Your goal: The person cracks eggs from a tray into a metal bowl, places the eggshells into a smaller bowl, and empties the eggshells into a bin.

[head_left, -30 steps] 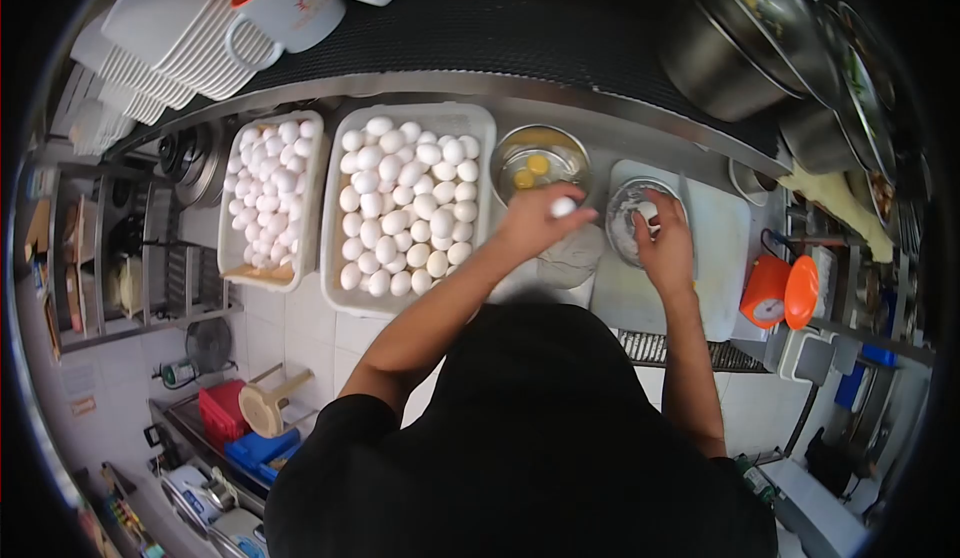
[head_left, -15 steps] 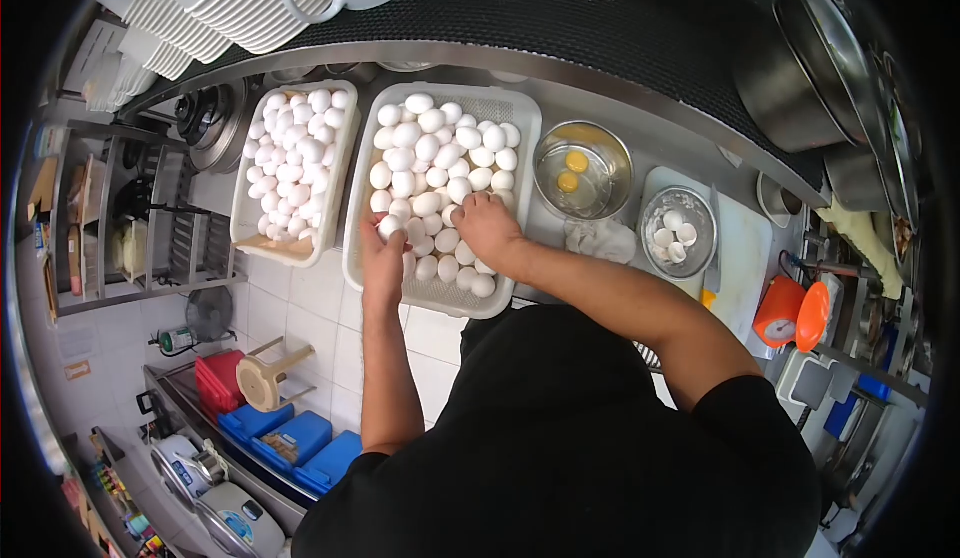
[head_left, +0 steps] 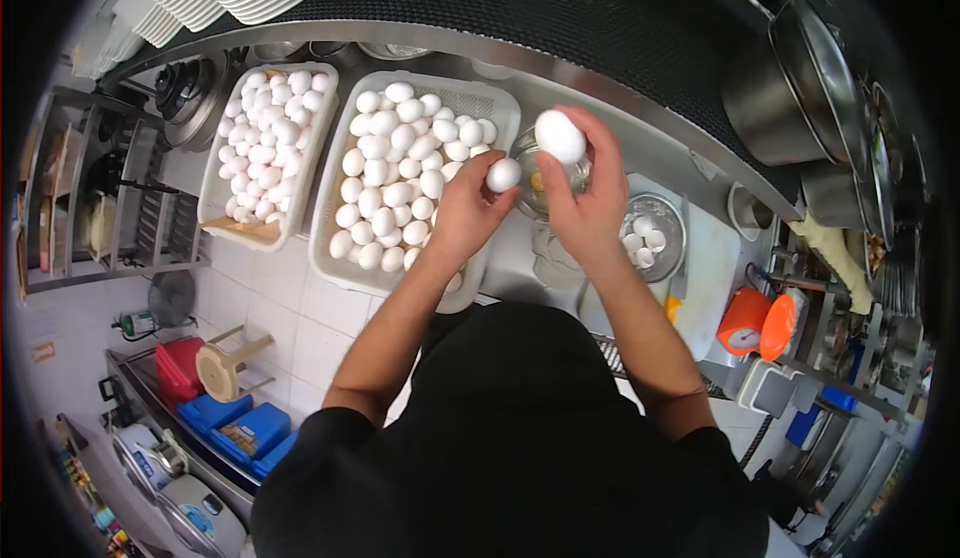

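L hand (head_left: 474,208) has the L egg (head_left: 503,175) pinched; R hand (head_left: 597,193) holds the R egg (head_left: 560,137) btwn thumb & fingers — both near the bowl (head_left: 526,154) w/ yolk (head_left: 537,182), partly hidden. Main risk, prob.: eggs knock if hands close in, or smooth shell slips from a light grip. Too hard a squeeze could crack one — shell bits in yolk.

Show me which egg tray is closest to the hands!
The wider tray, with the left hand in front of its right edge. The narrower tray sits farther left.
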Demonstrator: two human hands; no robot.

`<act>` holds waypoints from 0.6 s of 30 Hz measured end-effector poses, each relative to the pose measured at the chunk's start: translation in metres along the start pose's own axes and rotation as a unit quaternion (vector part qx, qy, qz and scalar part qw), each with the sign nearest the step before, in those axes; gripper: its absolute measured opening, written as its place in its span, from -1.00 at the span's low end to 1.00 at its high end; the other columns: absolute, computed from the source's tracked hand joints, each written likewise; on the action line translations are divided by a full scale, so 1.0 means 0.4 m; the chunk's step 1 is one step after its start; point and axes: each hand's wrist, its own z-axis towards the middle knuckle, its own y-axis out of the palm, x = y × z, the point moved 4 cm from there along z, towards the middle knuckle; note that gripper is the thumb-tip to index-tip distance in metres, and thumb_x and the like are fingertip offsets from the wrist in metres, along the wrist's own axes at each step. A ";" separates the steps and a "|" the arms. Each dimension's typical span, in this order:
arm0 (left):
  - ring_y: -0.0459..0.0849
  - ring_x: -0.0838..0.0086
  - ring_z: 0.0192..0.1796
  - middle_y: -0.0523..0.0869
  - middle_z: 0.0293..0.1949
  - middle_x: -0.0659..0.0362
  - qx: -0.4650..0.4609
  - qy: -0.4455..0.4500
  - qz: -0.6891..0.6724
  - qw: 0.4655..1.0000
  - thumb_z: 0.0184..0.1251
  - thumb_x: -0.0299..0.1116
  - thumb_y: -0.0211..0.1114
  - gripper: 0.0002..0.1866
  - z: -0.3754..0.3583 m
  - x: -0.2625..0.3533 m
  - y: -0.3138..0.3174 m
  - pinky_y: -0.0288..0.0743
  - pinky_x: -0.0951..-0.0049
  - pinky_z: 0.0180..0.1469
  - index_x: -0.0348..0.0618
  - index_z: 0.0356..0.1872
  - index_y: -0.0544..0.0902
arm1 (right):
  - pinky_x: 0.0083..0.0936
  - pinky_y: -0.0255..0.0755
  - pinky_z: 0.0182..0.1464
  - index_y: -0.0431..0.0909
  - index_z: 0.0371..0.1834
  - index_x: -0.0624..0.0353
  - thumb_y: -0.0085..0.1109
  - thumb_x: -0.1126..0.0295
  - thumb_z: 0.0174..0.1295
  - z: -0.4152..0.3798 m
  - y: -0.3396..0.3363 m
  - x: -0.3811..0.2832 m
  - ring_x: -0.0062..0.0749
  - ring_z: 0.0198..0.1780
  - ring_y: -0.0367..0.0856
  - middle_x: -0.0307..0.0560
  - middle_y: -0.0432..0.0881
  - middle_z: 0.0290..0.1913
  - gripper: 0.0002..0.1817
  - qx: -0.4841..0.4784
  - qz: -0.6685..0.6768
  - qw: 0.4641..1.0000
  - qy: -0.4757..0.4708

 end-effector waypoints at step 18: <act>0.78 0.12 0.13 0.76 0.15 0.06 -0.131 0.184 0.081 0.971 0.32 -0.44 0.49 -0.40 0.113 0.052 0.116 0.70 0.24 0.15 0.02 0.43 0.68 | -0.59 0.57 -0.05 0.66 0.37 0.16 0.36 0.26 0.61 -0.160 -0.059 0.350 -0.67 -0.07 0.66 -0.27 0.80 -0.01 -0.62 -0.166 0.196 0.867 0.426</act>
